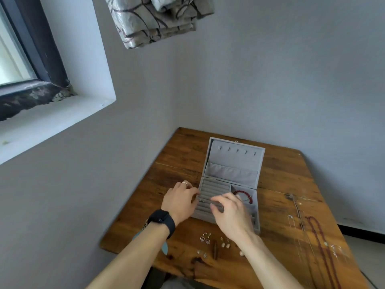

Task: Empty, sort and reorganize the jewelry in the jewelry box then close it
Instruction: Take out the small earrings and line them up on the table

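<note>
Forearms: two bare forearms (pixel 133 257) are reaching up from the bottom edge over the bench (pixel 183 155), with a black watch (pixel 162 221) sitting on the left wrist
Left hand (pixel 180 202): is resting at the left wall of the jewelry box (pixel 233 161), fingers curling down onto the ring rolls (pixel 210 190); whether it is pinching anything I cannot tell
Right hand (pixel 231 213): is hovering over the front ring rolls, fingers bending tips-down; a hold cannot be told either
Jewelry box: grey, standing open mid-bench, its lid leaning upright
Red bracelet (pixel 242 193): is lying in the back right compartment
Earrings (pixel 205 238): are lying loose on the wood just in front of the box, between the forearms
Bead necklace (pixel 318 236): dark red, is stretching along the right side beside thin chains (pixel 298 211), well apart from the box
Bench: worn brown planks, standing pushed into the corner
Room: grey walls are meeting behind the bench; a dark-framed window (pixel 18 49) is sitting in a deep recess on the left; a patterned curtain (pixel 158 19) is hanging at the top; black skirting (pixel 362 229) is showing low on the right
</note>
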`<state>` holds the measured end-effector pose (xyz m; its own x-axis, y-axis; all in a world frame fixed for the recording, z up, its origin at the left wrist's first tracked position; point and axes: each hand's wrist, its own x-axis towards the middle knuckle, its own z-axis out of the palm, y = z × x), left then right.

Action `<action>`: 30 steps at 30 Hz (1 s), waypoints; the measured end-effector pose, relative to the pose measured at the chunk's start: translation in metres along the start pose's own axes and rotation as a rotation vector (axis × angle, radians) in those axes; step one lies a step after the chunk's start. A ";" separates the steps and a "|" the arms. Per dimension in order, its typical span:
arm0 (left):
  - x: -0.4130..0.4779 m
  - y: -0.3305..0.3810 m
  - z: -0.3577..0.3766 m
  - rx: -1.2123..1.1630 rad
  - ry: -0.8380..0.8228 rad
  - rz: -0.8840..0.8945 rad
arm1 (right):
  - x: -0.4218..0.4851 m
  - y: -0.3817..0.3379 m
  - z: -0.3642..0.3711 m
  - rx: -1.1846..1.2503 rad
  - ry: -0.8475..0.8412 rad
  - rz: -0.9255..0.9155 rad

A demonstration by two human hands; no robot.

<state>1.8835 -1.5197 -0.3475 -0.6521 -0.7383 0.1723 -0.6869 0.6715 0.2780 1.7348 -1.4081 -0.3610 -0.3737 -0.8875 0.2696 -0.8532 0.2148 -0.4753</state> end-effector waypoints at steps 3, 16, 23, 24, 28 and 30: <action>0.008 0.001 0.006 0.085 -0.055 0.008 | 0.016 -0.003 0.010 -0.088 -0.021 -0.032; 0.009 0.004 0.023 0.050 0.004 -0.013 | 0.037 -0.004 0.035 -0.204 -0.126 -0.004; -0.025 0.014 0.021 -0.229 0.198 -0.001 | -0.015 -0.003 0.001 0.111 0.038 0.095; -0.038 0.017 0.021 -0.268 0.227 0.003 | -0.035 0.000 -0.004 0.172 0.075 0.106; -0.087 0.033 0.029 -0.373 0.259 0.032 | -0.118 0.008 -0.014 0.296 0.111 0.198; -0.104 0.042 0.037 -0.332 0.228 0.080 | -0.146 0.013 -0.006 0.277 0.100 0.227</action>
<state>1.9101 -1.4126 -0.3890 -0.5856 -0.7048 0.4004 -0.4717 0.6980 0.5388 1.7761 -1.2737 -0.4019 -0.5872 -0.7829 0.2055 -0.6191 0.2708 -0.7372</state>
